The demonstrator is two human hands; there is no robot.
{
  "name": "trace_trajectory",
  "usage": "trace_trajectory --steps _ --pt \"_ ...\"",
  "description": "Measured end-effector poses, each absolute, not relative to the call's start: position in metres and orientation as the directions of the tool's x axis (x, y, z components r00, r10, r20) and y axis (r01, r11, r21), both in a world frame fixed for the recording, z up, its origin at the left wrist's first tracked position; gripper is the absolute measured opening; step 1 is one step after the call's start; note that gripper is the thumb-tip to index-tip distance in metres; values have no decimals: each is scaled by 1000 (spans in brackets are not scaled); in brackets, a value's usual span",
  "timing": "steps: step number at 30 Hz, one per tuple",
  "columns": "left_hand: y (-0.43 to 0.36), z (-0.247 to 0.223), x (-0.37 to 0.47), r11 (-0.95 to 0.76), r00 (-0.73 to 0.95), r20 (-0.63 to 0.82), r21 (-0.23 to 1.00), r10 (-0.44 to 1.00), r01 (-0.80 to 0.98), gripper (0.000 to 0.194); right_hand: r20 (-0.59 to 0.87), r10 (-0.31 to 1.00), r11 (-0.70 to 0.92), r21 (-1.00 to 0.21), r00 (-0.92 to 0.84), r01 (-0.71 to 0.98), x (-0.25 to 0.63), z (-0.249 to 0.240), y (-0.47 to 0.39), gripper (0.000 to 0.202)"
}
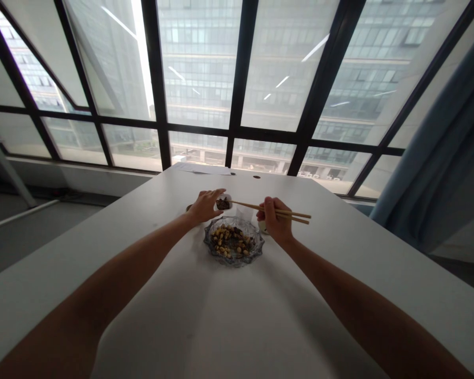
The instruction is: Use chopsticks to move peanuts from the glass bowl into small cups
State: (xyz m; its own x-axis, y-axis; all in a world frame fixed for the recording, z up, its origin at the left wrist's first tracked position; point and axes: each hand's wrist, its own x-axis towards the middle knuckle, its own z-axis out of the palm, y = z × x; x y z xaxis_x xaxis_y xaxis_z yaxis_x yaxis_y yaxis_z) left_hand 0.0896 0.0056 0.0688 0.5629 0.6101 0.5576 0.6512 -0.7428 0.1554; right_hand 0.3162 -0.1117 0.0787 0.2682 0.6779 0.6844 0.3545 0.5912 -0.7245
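Observation:
My left hand [206,205] has its thumb and fingers around a small white cup [228,198] that holds dark bits. In my right hand [276,217] is a pair of wooden chopsticks [296,215], their tips pointing left into the mouth of that cup. Below and between both hands stands a clear scalloped glass bowl [212,253] with a mix of yellowish nuts and dark pieces [233,242]. Another small pale container [263,227] is partly hidden behind my right hand. Beside my left wrist, a small dark-topped thing [188,208] shows only in part.
The white table [229,321] reaches to the tall windows. Papers [205,169] lie at its far edge, near a brown round spot [256,177]. A blue curtain [430,147] hangs at the right, and a white frame leg [13,173] stands at the left.

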Motion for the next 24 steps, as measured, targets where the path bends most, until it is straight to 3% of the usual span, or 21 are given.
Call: trace_trajectory --steps 5,11,21,24 --pt "6 67 93 -751 558 568 174 605 637 71 637 760 558 -740 125 374 310 79 -85 54" --pt "10 68 96 -663 532 459 188 711 724 72 541 798 495 -839 265 224 321 99 -110 67" --pt "22 66 101 -571 512 348 85 785 817 64 384 921 384 -856 -72 347 324 91 -139 59" --pt "20 64 87 -594 531 377 66 759 802 65 429 903 399 -836 -4 378 329 97 -143 62"
